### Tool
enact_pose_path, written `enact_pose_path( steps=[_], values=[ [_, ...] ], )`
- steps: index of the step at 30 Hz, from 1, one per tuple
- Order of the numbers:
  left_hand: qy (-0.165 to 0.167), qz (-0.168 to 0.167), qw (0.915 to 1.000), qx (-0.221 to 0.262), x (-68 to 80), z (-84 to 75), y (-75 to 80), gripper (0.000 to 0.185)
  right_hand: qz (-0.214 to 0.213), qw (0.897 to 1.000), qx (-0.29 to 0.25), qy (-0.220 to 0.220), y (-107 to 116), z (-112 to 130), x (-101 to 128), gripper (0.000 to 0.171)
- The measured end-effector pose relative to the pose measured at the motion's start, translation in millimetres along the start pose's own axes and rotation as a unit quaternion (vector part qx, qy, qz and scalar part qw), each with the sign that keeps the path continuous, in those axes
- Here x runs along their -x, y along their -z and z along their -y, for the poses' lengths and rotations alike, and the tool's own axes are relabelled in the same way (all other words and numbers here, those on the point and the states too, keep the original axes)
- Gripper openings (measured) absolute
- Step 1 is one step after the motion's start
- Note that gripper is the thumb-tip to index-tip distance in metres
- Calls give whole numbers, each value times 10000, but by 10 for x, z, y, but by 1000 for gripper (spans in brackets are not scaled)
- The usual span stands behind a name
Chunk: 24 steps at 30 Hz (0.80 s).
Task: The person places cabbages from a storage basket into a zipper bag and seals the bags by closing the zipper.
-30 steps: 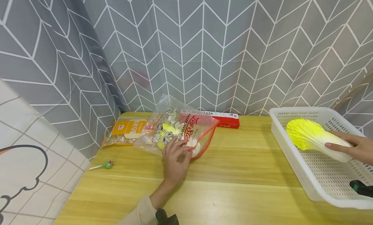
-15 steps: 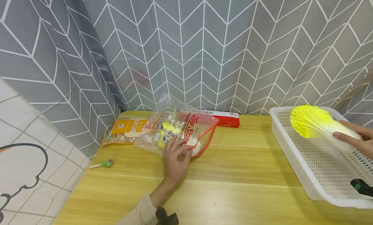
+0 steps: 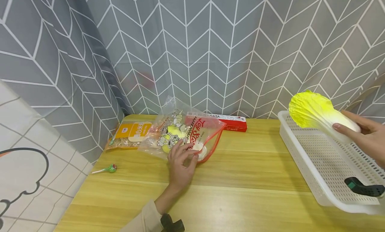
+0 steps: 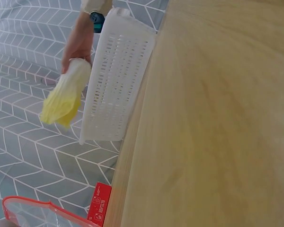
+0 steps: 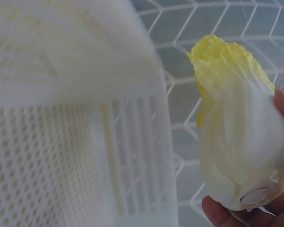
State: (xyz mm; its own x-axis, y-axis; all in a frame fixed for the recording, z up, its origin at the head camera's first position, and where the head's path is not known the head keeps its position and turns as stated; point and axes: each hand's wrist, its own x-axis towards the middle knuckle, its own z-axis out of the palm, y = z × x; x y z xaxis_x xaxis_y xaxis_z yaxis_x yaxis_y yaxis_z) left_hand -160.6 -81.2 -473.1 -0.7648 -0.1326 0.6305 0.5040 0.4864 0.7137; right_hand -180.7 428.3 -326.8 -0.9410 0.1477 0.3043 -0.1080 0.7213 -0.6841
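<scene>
My right hand grips a napa cabbage by its white base, holding it above the white basket. The cabbage's yellow leafy end points left in the head view; the right wrist view shows its cut base near the fingers. My left hand pinches the red rim of a clear zip bag printed with red letters and cartoon figures. The bag lies partly open toward the right. Something yellow and something white show through the plastic; their kind is hard to tell.
Behind the bag lies a red and white box marked "PASTA". An orange food packet sits left of the bag, partly under it. A lollipop lies near the table's left edge. A patterned curtain hangs behind the table.
My right hand has lifted the cabbage up out of the basket, then brought it a little left, over the basket's rim. The left hand and the bag have stayed put.
</scene>
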Motion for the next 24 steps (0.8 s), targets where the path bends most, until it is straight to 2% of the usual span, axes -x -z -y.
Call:
enact_pose_path(
  steps=[5,13,20,24],
  values=[
    [-11,20,10000,-11,-1,11,-5,11,129,9995,216,-201,-96,224,-3,65],
    [16,49,10000,26,2,12,-8,11,546,9971,-462,262,-350,453,7,60],
    [105,49,9999,14,6,0,3,10,746,9964,101,383,-620,741,36,59],
    [118,48,9999,3,2,-4,8,10,858,9945,159,576,-779,910,47,58]
  ],
)
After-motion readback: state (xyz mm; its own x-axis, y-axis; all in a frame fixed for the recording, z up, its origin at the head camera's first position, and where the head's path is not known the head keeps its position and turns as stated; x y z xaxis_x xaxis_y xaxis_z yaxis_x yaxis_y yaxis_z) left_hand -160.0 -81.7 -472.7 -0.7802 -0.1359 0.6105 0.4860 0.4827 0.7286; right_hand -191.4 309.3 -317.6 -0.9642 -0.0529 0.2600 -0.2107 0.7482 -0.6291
